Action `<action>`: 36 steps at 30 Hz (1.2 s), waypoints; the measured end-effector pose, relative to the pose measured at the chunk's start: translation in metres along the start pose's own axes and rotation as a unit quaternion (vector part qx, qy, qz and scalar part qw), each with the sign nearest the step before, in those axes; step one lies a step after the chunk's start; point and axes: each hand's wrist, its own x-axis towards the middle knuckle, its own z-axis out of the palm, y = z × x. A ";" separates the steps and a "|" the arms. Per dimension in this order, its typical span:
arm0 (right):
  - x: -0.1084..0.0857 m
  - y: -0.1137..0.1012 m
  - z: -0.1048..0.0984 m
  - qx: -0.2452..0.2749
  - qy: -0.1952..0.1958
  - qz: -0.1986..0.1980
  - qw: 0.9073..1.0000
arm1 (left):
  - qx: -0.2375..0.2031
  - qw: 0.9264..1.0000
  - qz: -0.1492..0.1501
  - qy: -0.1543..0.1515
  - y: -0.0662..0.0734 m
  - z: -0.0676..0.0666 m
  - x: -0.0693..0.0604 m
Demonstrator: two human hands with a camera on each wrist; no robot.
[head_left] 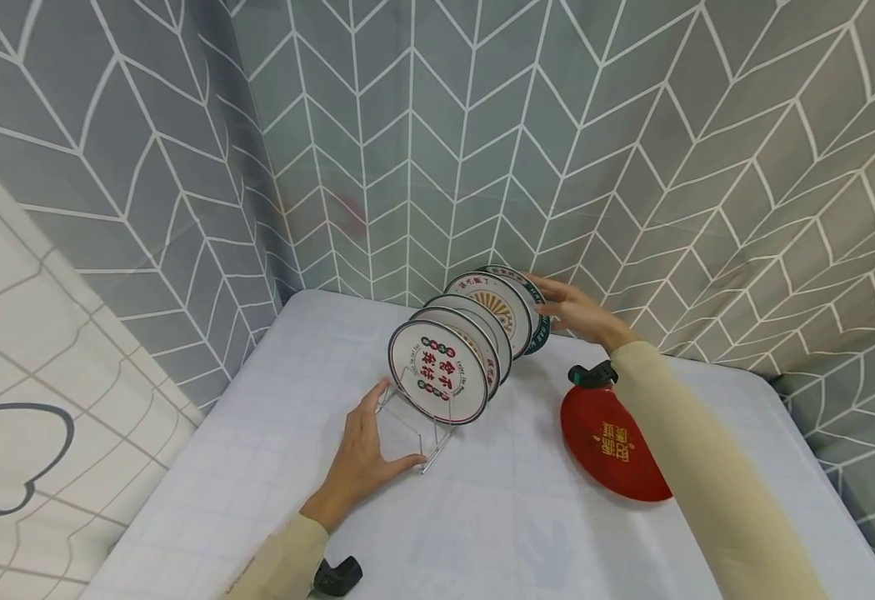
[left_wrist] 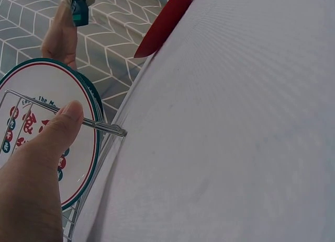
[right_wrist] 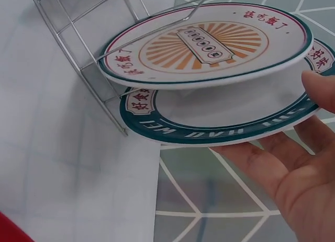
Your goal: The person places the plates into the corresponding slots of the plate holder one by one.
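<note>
Several round plates stand on edge in a wire rack [head_left: 437,450], the front one a white plate [head_left: 437,372] with red lettering. My left hand [head_left: 362,454] holds the rack's near end, its thumb [left_wrist: 65,124] pressing the wire in the left wrist view. At the far end, my right hand [head_left: 576,312] grips the rim of a green-bordered plate [right_wrist: 209,135], fingers behind and thumb at the front edge. Beside that one is a white plate with an orange ray pattern [right_wrist: 204,46], between rack wires.
A red plate [head_left: 606,458] with gold lettering lies on the white-covered table [head_left: 512,517] at the right, partly under my right forearm. Grey curtains [head_left: 482,150] with white lines hang behind the table's far edge.
</note>
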 end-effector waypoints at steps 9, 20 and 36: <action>0.013 0.005 0.005 0.032 -0.016 -0.005 0.999 | -0.002 1.000 -0.003 -0.008 0.003 0.001 0.000; 0.019 0.010 0.000 0.021 0.021 0.008 1.000 | -0.002 1.000 -0.007 -0.011 0.003 0.003 0.002; 0.026 0.019 0.009 0.082 0.034 0.008 0.996 | -0.001 1.000 -0.011 -0.007 0.002 -0.001 0.001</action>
